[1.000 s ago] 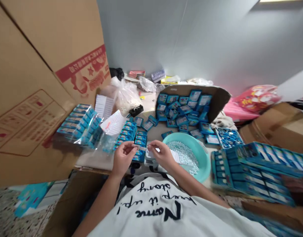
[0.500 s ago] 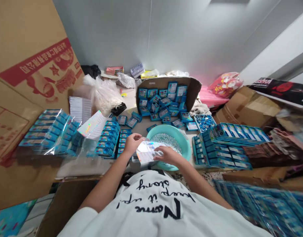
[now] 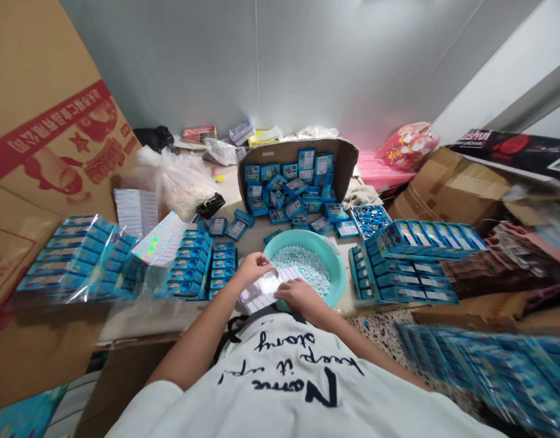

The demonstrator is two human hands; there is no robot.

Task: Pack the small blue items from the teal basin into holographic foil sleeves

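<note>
Head view, looking down over the person's chest at the hands:

- White printed sheet [image 3: 264, 292]: it lies in front of the chest, and its long axis goes from 8 o'clock to 2 o'clock. Its far end comes over the basin.
- Left hand [image 3: 253, 269]: it is at the 11 o'clock side of the sheet, with fingers curled narrow and touching the upper edge. I cannot tell if they really pinch it.
- Right hand [image 3: 297, 296]: it lies on the sheet's right part, at 4 o'clock, with fingers bent over it. Any grip is hidden, and this hand is the nearer one to the basin.
- Teal plastic basin [image 3: 338, 278]: it is at 2 o'clock from the sheet, holding many pale blue tablets [image 3: 307, 264].
- Stacked blue cartons [image 3: 189, 280]: they stand at 9 o'clock, close to the left hand.
- Holographic sheet [image 3: 159, 239]: it lies at 10 o'clock, beyond those cartons.
- Open cardboard box [image 3: 298, 149]: it is at 12 o'clock, full of blue cartons.
</note>
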